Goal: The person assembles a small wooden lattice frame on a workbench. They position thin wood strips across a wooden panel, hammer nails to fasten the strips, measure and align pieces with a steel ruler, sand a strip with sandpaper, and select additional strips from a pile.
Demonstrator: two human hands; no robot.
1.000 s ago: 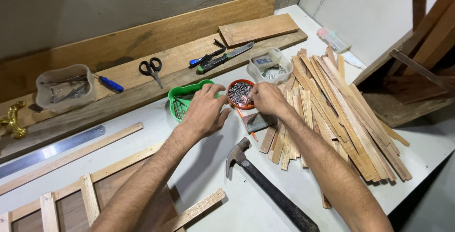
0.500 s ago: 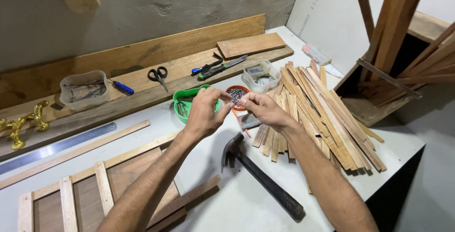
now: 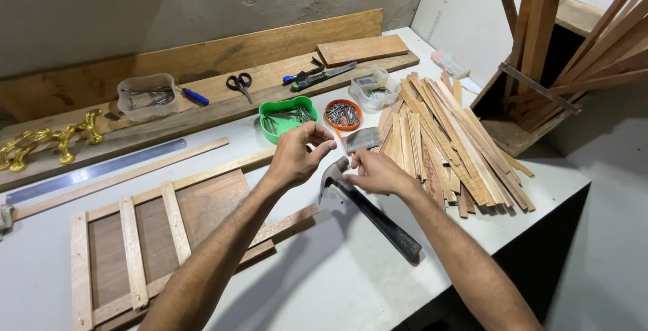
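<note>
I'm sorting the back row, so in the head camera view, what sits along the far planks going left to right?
Gold handles → clear tub of metal bits → blue marker → scissors → green tub of nails → orange round tub of nails → clear tub → pile of wood strips.

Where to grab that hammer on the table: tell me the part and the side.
Probably grip the hammer by its dark handle near the free end, coming from the near right. The head lies up beneath both hands, the handle slants toward the table's near edge with bare surface around it.
</note>
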